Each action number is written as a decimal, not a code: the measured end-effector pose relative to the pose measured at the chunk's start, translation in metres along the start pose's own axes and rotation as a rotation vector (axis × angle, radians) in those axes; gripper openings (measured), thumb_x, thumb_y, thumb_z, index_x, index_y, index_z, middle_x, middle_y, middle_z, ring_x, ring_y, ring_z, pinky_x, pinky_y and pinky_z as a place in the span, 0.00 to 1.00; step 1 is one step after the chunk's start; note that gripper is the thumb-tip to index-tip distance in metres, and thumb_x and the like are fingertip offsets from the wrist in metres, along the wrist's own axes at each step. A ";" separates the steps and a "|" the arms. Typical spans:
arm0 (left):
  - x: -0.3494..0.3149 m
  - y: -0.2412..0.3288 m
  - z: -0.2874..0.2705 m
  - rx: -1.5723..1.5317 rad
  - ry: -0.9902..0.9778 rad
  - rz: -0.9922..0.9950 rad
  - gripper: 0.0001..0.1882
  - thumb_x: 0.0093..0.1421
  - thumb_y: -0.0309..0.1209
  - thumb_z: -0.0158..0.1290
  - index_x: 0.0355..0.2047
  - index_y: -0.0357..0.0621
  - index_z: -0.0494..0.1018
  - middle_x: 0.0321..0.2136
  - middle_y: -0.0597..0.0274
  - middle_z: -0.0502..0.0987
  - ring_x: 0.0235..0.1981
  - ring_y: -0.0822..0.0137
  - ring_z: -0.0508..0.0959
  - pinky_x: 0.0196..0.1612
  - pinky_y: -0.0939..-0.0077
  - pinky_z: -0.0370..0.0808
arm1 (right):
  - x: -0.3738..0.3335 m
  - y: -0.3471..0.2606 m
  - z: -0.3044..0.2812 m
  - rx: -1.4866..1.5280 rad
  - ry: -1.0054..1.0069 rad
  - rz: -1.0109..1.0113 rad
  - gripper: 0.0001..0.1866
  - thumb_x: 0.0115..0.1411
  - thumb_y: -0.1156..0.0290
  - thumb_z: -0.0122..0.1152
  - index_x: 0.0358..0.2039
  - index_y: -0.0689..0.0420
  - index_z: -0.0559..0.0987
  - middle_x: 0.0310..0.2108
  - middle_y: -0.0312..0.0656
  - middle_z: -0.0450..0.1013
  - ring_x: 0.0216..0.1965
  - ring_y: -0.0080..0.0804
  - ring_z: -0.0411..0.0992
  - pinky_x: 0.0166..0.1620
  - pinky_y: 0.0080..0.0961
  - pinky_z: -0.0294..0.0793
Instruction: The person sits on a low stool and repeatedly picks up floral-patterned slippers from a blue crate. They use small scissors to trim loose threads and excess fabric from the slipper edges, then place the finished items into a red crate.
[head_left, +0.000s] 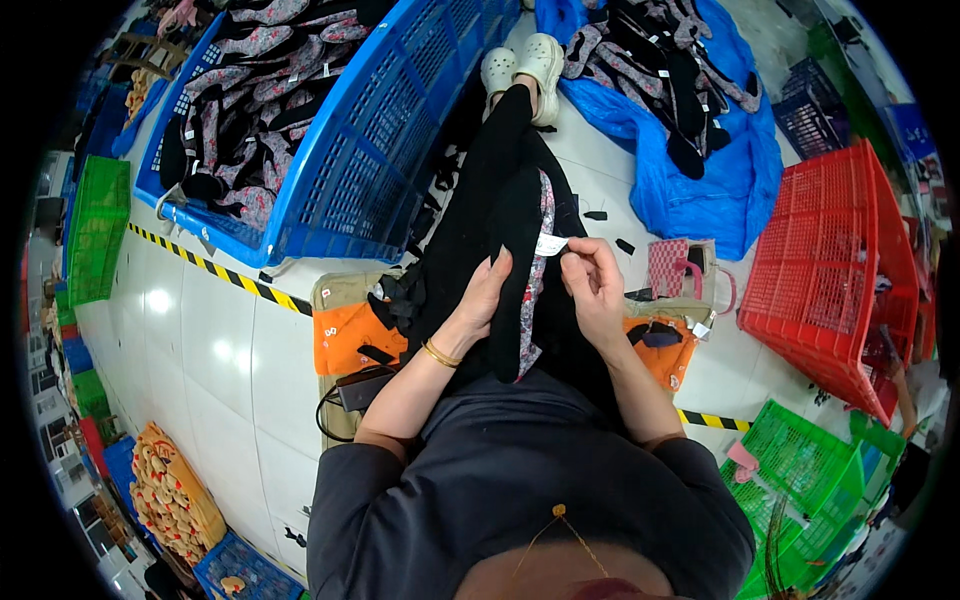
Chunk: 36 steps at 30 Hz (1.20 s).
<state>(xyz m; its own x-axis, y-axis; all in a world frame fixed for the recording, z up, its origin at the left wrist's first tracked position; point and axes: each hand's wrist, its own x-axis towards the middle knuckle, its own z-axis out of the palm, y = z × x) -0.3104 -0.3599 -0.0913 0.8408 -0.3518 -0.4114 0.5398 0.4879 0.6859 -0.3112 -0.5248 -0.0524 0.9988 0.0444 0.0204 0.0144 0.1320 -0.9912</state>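
- Left hand [484, 298]: grip closed on a long black fabric piece [512, 310], thumb on its upper face; the other fingers are largely hidden.
- Fabric piece: held above the lap between the two hands; its outline is hard to separate from the black trousers [470, 225] behind it. A floral strip [546, 205] runs along its right side.
- Right hand [598, 292]: grip narrow, thumb and forefinger pinching the outer end of a white label [549, 244]; the fingertips cover that end.
- Blue basket [350, 165]: beyond the left hand, cut off by the upper edge; similar floral and black pieces [270, 90] overlap inside, the lower layers concealed.
- Blue sheet [700, 215]: beyond the right hand, bearing more such pieces, also cut off above.
- Orange cloths [350, 338]: either side of the legs, partly covered by dark objects of unclear kind.
- Red basket [800, 250]: at right; contents obscured by its wall.
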 end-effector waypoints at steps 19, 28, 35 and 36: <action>-0.008 -0.003 -0.001 -0.032 -0.048 -0.047 0.26 0.63 0.55 0.49 0.38 0.40 0.70 0.27 0.60 0.75 0.26 0.70 0.75 0.29 0.78 0.73 | 0.028 -0.001 -0.013 0.133 0.042 -0.003 0.05 0.63 0.74 0.58 0.36 0.60 0.72 0.24 0.30 0.68 0.22 0.11 0.63 0.25 0.10 0.60; -0.007 0.000 0.002 0.007 -0.053 -0.005 0.27 0.63 0.55 0.49 0.39 0.40 0.70 0.26 0.60 0.75 0.25 0.71 0.76 0.29 0.79 0.74 | 0.021 -0.002 -0.006 -0.200 0.071 -0.162 0.07 0.61 0.74 0.61 0.37 0.61 0.74 0.27 0.28 0.71 0.26 0.11 0.65 0.29 0.10 0.63; -0.009 -0.002 0.003 0.033 -0.055 0.005 0.24 0.64 0.52 0.49 0.42 0.41 0.70 0.29 0.61 0.76 0.27 0.72 0.77 0.32 0.79 0.75 | 0.033 -0.010 -0.017 -0.126 0.035 -0.134 0.11 0.62 0.70 0.61 0.40 0.62 0.73 0.31 0.33 0.73 0.32 0.16 0.70 0.37 0.15 0.69; -0.009 -0.001 0.003 0.032 -0.052 0.008 0.24 0.65 0.51 0.49 0.43 0.40 0.70 0.30 0.61 0.77 0.28 0.72 0.77 0.33 0.79 0.75 | 0.033 -0.012 -0.018 -0.165 0.015 -0.140 0.11 0.62 0.71 0.61 0.41 0.62 0.73 0.31 0.34 0.73 0.32 0.17 0.70 0.37 0.15 0.69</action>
<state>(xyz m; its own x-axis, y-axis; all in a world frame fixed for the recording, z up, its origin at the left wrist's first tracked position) -0.3185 -0.3594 -0.0861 0.8416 -0.3896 -0.3742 0.5305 0.4657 0.7083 -0.2775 -0.5428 -0.0424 0.9871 0.0221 0.1583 0.1589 -0.0279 -0.9869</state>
